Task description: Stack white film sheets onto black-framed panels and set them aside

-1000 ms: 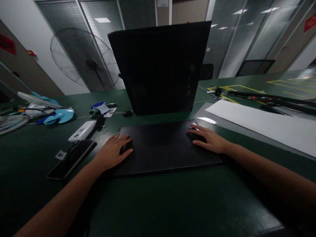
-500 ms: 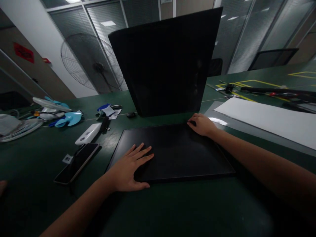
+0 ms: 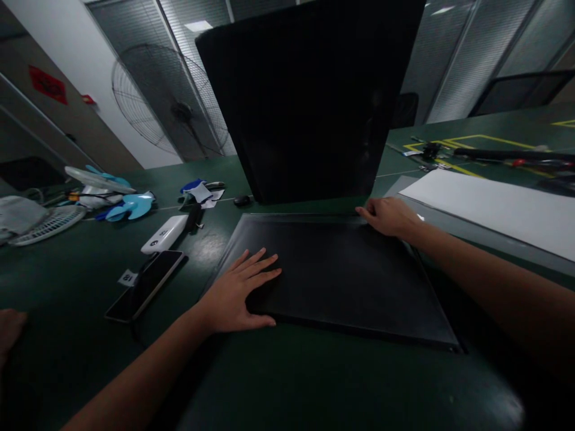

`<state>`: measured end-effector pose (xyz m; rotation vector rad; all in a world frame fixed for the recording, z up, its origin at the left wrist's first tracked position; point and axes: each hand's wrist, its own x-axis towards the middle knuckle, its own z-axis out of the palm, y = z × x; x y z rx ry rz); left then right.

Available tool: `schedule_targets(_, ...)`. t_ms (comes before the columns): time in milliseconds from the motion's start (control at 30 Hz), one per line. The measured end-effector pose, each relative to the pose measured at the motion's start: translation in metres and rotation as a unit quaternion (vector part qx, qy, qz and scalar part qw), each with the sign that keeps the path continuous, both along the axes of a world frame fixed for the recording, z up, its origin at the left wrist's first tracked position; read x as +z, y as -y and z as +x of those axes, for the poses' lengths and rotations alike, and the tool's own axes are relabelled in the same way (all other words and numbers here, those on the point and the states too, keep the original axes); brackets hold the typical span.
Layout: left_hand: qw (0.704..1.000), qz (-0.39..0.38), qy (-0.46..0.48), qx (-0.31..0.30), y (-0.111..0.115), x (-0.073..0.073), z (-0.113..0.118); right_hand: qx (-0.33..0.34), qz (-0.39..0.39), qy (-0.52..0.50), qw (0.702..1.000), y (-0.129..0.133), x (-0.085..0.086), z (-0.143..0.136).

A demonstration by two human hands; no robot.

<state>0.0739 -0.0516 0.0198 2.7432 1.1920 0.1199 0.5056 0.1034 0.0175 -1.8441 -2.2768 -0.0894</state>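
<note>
A flat black rectangular panel (image 3: 332,269) lies on the green table in front of me. A paler, see-through-looking band shows along its far and left edges; I cannot tell whether it is a film. My left hand (image 3: 238,293) lies flat on the panel's left part, fingers spread, thumb at the near edge. At the far right corner, my right hand (image 3: 390,216) has its fingers curled closed on the panel's edge, with the fingertips partly hidden. Just behind the panel stands a large dark upright board (image 3: 309,108), leaning slightly.
To the left lie a phone (image 3: 146,285), a white device (image 3: 164,234), a small black mouse-like object (image 3: 242,201) and fan parts (image 3: 130,206). Another person's hand (image 3: 11,329) rests at the left edge. White sheets (image 3: 489,209) lie at the right.
The panel's right side has swung nearer to me, so its near edge now slants. My right hand has moved slightly right with the corner; the left stays flat. The view has shifted a little.
</note>
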Motion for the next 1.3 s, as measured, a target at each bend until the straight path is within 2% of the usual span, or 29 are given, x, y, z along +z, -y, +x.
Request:
schedule_targets(167, 1.0, 0.015, 0.017, 0.0, -0.002, -0.004, -0.002, 0.009, -0.058, 0.007, 0.998, -0.002, -0.004, -0.002)
schedule_targets(400, 1.0, 0.014, 0.016, -0.01, -0.003, -0.004, -0.002, -0.03, -0.111, -0.028, 0.993, -0.003, -0.01, -0.009)
schedule_targets(600, 0.999, 0.016, 0.023, -0.019, -0.002, -0.003, -0.002, -0.002, -0.226, -0.053, 0.973, -0.006, 0.006, -0.004)
schedule_targets(733, 0.999, 0.022, 0.018, -0.019, -0.002, -0.001, -0.001, -0.007, -0.295, -0.049, 0.954, -0.002, 0.015, -0.001)
schedule_targets(800, 1.0, 0.013, 0.009, -0.012, -0.002, 0.0, -0.001, -0.003, -0.258, -0.025, 0.966, 0.003, 0.014, -0.004)
schedule_targets(933, 1.0, -0.006, -0.008, 0.004, -0.002, 0.002, 0.0, 0.0, -0.089, 0.025, 0.996, 0.018, 0.008, -0.02)
schedule_targets(1000, 1.0, -0.005, -0.01, 0.006, -0.002, 0.003, 0.001, 0.003, 0.003, 0.04, 0.999, 0.025, 0.005, -0.029)
schedule_targets(1067, 1.0, -0.006, -0.012, 0.007, -0.002, 0.003, 0.001, 0.007, 0.058, 0.054, 0.997, 0.03, 0.001, -0.036)
schedule_targets(1300, 1.0, -0.012, 0.013, 0.018, 0.0, 0.001, 0.003, -0.021, 0.029, 0.072, 0.997, 0.025, -0.007, -0.039)
